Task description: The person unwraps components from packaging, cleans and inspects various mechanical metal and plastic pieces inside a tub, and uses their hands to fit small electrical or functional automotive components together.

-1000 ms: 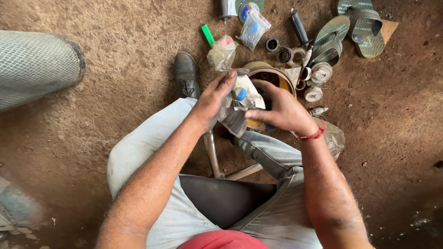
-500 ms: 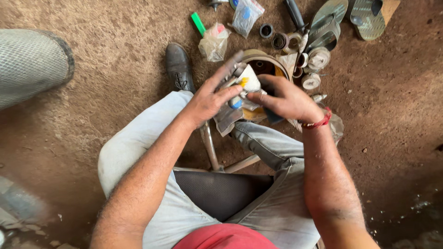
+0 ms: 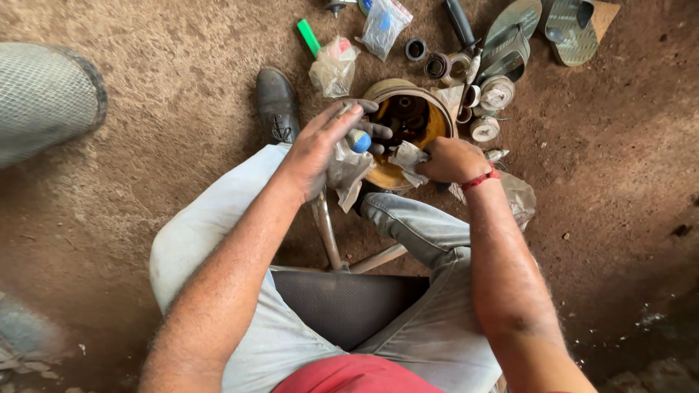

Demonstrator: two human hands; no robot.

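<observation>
Hands over the drum (image 3: 378,178)
Left hand (image 3: 320,149), fingers spread, cradles a bag (image 3: 346,171); right hand (image 3: 448,160) pinches a rag (image 3: 404,156). Bag's axis unclear.

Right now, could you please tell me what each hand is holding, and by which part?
The left hand grips a crumpled plastic bag with a blue-capped piece at its top. The right hand pinches a rag by its edge.

A rusty brown-and-ochre metal drum (image 3: 408,120) sits on reddish-brown dirt ground (image 3: 619,182). Just left of the drum, a clear plastic bag (image 3: 349,164) shows a blue cap. Left of the drum stands a black shoe (image 3: 275,105); above-left lies a bright green marker (image 3: 307,36). Above-right are grey-green sandals (image 3: 539,33). A red wristband (image 3: 480,178) lies right of the drum.
</observation>
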